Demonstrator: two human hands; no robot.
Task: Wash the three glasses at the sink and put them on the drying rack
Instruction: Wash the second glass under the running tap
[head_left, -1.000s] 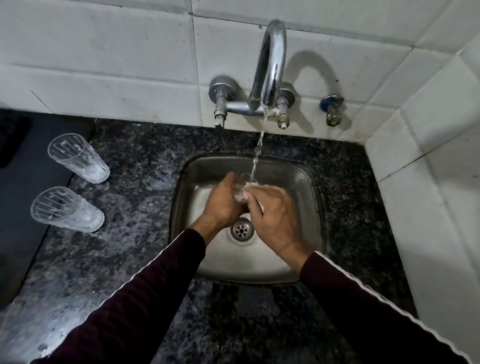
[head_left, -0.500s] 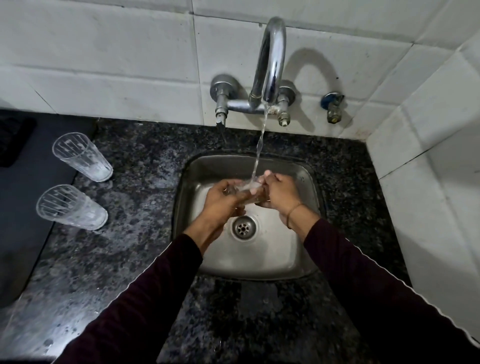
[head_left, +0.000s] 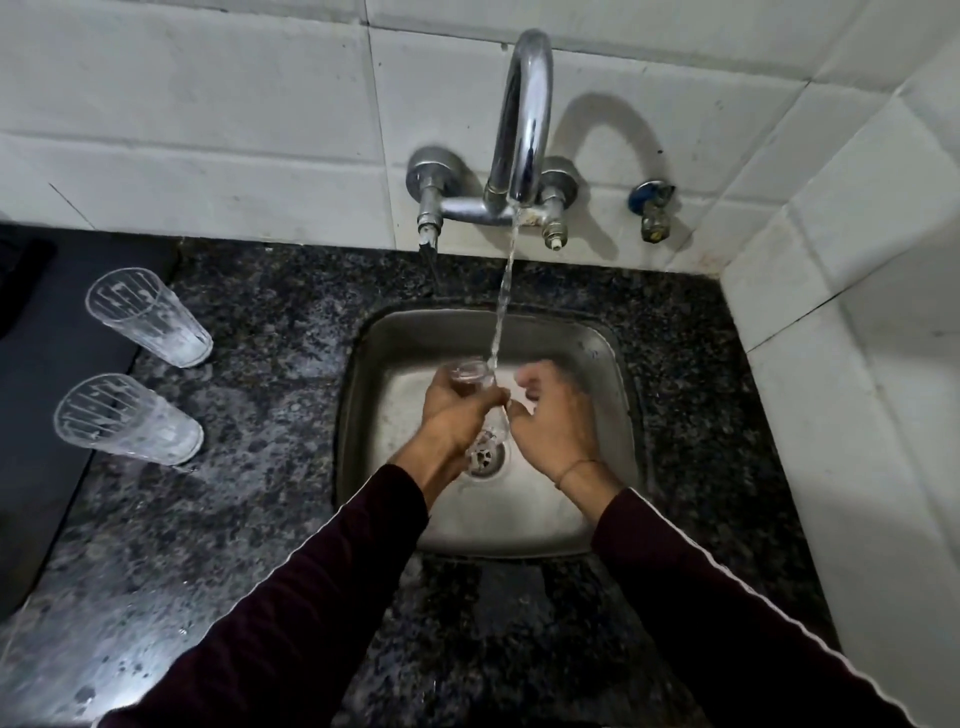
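Note:
Over the steel sink (head_left: 613, 499) my left hand (head_left: 451, 415) grips a clear glass (head_left: 469, 372), rim tilted up toward the tap. Water from the chrome tap (head_left: 524, 119) runs down just right of the rim. My right hand (head_left: 556, 422) hovers close beside the glass with loosely curled fingers and is blurred; its thumb tip is near the glass's lower part, and I cannot tell whether they touch. Two more clear glasses (head_left: 150, 317) (head_left: 130, 421) stand on the dark granite counter (head_left: 270, 395) to the left of the sink.
A dark mat (head_left: 47, 395) lies at the counter's left edge behind the two glasses. White tiled walls close the back and the right side. A small valve (head_left: 652, 208) sticks out of the wall right of the tap. The drain (head_left: 485, 457) lies below my hands.
My right hand has come off the glass and drawn back to the right. My left hand keeps the glass and has tilted its rim up under the stream.

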